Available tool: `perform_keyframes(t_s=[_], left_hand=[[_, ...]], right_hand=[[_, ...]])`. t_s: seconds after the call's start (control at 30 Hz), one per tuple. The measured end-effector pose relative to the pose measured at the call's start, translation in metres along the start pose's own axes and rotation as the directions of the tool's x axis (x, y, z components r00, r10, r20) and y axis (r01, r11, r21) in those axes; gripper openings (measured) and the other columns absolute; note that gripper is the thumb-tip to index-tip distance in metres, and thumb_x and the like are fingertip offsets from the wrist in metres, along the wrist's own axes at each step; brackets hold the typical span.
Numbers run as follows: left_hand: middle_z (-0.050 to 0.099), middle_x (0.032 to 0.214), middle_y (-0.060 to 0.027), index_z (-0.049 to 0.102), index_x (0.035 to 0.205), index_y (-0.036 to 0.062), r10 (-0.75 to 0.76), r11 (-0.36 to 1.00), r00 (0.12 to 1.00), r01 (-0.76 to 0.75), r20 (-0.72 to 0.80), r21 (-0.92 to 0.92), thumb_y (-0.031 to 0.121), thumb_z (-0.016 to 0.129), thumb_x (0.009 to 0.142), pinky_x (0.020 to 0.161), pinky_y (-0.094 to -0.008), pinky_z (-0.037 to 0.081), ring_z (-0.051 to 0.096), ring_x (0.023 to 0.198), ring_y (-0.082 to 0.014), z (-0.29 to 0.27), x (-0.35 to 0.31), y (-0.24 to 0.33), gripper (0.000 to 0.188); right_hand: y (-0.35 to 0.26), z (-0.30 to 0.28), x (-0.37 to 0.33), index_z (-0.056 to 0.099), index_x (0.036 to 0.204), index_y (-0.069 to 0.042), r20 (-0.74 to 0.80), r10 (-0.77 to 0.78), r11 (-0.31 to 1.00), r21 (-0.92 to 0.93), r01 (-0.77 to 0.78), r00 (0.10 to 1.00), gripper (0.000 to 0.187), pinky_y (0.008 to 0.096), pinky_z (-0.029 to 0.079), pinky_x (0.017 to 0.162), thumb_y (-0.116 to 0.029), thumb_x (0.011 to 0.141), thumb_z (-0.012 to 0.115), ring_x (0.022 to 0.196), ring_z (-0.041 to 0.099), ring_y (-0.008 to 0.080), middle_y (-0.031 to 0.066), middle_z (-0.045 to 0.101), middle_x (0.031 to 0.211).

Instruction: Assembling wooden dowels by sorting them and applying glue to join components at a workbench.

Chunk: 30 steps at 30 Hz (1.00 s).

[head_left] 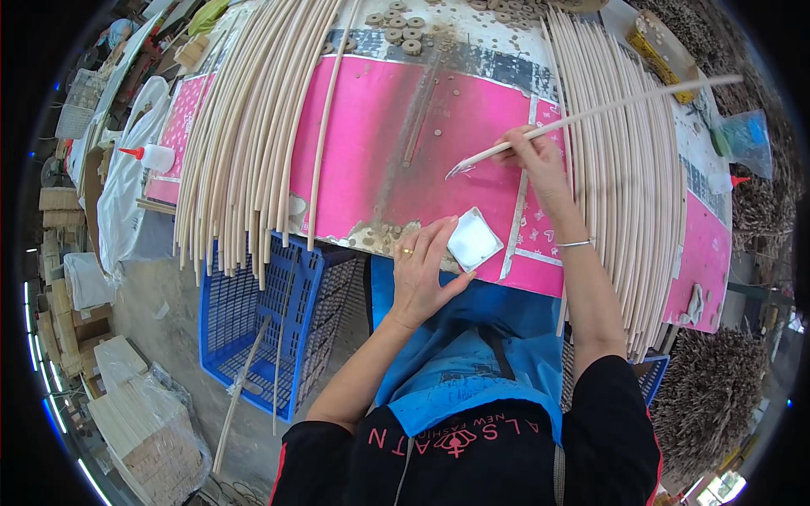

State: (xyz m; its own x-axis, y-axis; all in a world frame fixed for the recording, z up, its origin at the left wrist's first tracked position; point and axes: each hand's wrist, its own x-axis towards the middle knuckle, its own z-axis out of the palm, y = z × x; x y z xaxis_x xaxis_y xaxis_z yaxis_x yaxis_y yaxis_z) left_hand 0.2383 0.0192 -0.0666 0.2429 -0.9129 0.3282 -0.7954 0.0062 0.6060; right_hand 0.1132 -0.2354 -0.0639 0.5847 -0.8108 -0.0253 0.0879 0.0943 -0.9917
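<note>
My left hand (419, 274) is closed on the side of a small square white dish (485, 259) at the table's near edge, thumb below and fingers along its left side. Something white, like glue, fills the dish. My right hand (531, 160) grips a long thin wooden rod (624, 103) near its lower end, fingers pinched around it. The rod slants up to the right, and its lower tip, with whitish strands or drips at it, hangs above the pink table cover (354, 143), apart from the dish.
Bundles of pale wooden rods lie at the left (245, 126) and right (620, 169) of the table. Round discs with holes (411, 47) lie at the far side. Red-tipped white bottles (158, 158) stand at both sides. A blue crate (287, 337) sits below on the left.
</note>
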Motion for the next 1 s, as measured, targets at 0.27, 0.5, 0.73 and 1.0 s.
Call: perform_keyframes(t_s=[0.27,0.5,0.73,1.0], left_hand=[[0.058,0.139,-0.0101,0.051,0.146,0.0047,0.011,1.0,1.0,-0.011,-0.001,0.009,0.037,0.086,0.071,0.108,-0.0433,0.035,0.053,0.124,-0.0294,0.0,-0.001,0.0,0.089],[0.059,0.137,-0.0128,0.047,0.148,0.0039,-0.02,1.0,1.0,0.02,-0.003,-0.009,0.032,0.087,0.071,0.108,-0.0446,0.035,0.053,0.123,-0.0309,0.0,0.0,0.006,0.091],[0.06,0.136,-0.0137,0.042,0.152,0.0036,-0.007,1.0,1.0,0.007,-0.007,-0.023,0.028,0.087,0.072,0.108,-0.0473,0.034,0.054,0.123,-0.033,0.019,0.029,0.02,0.095],[0.059,0.135,-0.0131,0.04,0.154,0.0059,0.041,0.999,0.999,-0.041,0.014,-0.024,0.025,0.089,0.07,0.103,-0.0456,0.038,0.054,0.121,-0.0323,0.053,0.063,0.038,0.099]], right_hand=[[0.005,-0.002,-0.006,0.066,0.101,-0.001,-0.035,0.059,0.998,0.036,-0.058,0.998,0.024,0.0284,0.063,0.072,-0.024,0.106,0.06,0.08,0.073,0.0172,0.0102,0.072,0.092],[-0.026,0.009,-0.025,0.066,0.102,-0.002,0.073,0.009,1.0,-0.014,-0.008,0.997,0.025,0.031,0.062,0.074,-0.025,0.105,0.06,0.082,0.073,0.0173,0.0092,0.072,0.091],[-0.091,-0.023,-0.055,0.061,0.101,-0.005,-0.004,-0.127,0.966,-0.225,0.123,0.992,0.027,0.0259,0.057,0.074,-0.03,0.108,0.054,0.081,0.068,0.0109,0.0035,0.065,0.088],[-0.107,-0.076,-0.108,0.062,0.104,-0.002,-0.182,-0.137,0.921,-0.384,0.058,0.974,0.024,0.0224,0.051,0.059,-0.025,0.106,0.058,0.067,0.06,0.0071,-0.0001,0.06,0.078]])
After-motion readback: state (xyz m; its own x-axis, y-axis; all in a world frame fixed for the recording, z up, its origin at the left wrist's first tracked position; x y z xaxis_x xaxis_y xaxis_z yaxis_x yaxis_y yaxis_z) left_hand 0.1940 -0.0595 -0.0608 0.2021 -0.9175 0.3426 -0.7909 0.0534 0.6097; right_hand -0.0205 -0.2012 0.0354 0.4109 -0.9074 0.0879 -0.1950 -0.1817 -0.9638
